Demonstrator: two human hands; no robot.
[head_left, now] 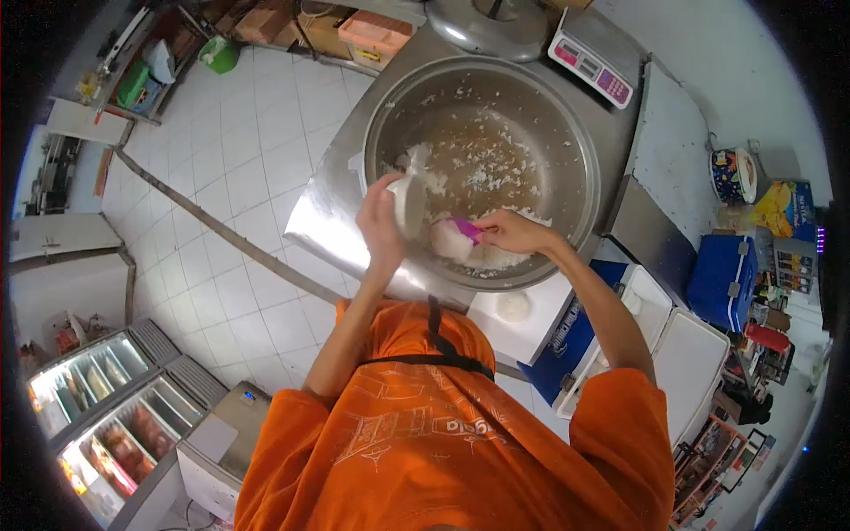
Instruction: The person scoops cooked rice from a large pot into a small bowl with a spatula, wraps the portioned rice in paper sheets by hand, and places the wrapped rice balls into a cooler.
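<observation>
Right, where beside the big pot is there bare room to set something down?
Bare: the steel counter between the pot and the counter's left corner. Crowded: the pot's far side, with metal lid and scale; and its near side, where the left hand and right hand work.

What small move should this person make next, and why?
Probably bring the purple scoop to the white bowl and tip it: the right hand holds the scoop with rice at its blade, while the left hand holds the bowl close by, over the pot.
</observation>
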